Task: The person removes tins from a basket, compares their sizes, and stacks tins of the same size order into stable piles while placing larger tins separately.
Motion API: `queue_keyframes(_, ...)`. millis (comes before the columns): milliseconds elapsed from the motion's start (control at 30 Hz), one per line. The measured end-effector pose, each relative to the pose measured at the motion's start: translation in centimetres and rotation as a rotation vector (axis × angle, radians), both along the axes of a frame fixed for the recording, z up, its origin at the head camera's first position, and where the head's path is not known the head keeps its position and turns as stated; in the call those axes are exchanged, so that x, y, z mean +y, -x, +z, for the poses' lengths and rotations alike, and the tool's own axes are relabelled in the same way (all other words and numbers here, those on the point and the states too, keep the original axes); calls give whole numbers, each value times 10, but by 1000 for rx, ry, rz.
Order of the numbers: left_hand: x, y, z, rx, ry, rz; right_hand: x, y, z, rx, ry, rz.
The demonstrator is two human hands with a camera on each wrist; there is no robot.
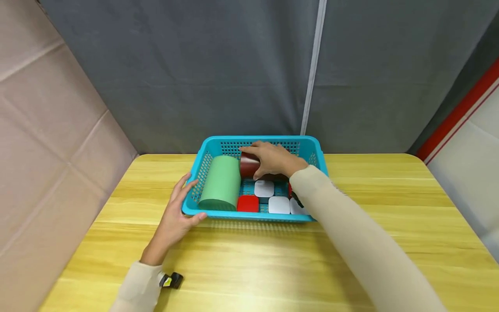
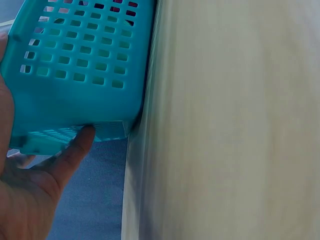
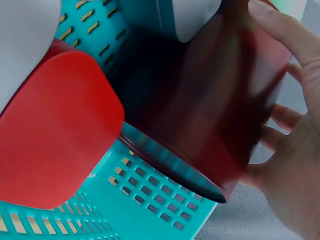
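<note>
A turquoise plastic basket (image 1: 253,214) with grid-holed walls sits on the table. At its front left corner my left hand (image 1: 175,221) rests with fingers spread, fingertips along the left rim and thumb at the front. My right hand (image 1: 274,158) reaches inside and grips a dark red, glossy canister (image 3: 200,95) lying on its side near the back wall. Fingers and thumb lie round the canister's body; my hand hides part of it in the head view. Left of it in the basket lies a large light green cylinder (image 1: 221,182).
Along the basket's front lie a red square-ended box (image 1: 247,203) and several white-topped ones, including one (image 1: 279,205) by the front wall. My right forearm partly covers the right side. Grey fabric (image 1: 195,78) hangs behind the wooden table (image 1: 249,268).
</note>
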State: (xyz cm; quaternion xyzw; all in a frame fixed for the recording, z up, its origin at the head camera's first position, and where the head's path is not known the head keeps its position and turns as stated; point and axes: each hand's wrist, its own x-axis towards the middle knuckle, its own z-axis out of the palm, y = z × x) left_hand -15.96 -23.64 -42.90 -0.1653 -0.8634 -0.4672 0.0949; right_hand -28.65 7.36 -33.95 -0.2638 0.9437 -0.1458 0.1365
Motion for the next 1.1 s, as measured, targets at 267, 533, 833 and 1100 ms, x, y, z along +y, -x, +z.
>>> queue_keyframes(267,-1,-2,1,-11,-6,-7,-3,-3,-6,62,-64,26)
queue_keyframes(533,-2,-4,1,-17,-17,0,-4,-5,-11,103,-102,46)
queue_keyframes(833,-1,-4,1,-15,-11,-2,-3,-7,-13,120,-104,43)
queue_keyframes(1100,0,-4,1,-21,-39,-17,-3,-10,-12,138,-97,46)
